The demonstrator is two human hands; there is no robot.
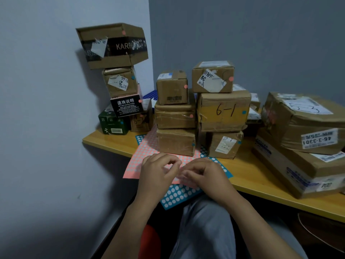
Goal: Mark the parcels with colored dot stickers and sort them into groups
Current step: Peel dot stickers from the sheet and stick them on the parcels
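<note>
Your left hand (158,171) and right hand (204,174) are together at lower centre, directly on the pink sticker sheet (136,161), fingertips meeting near its front edge. Both have their fingers curled, thumb toward forefinger. It's too small to tell whether a dot or the sheet itself is pinched. The sheet runs up-frame and under the middle parcel stack (175,116), just beyond the hands. The big parcels (298,124) at right show no clear dot and are nearer your right hand.
</note>
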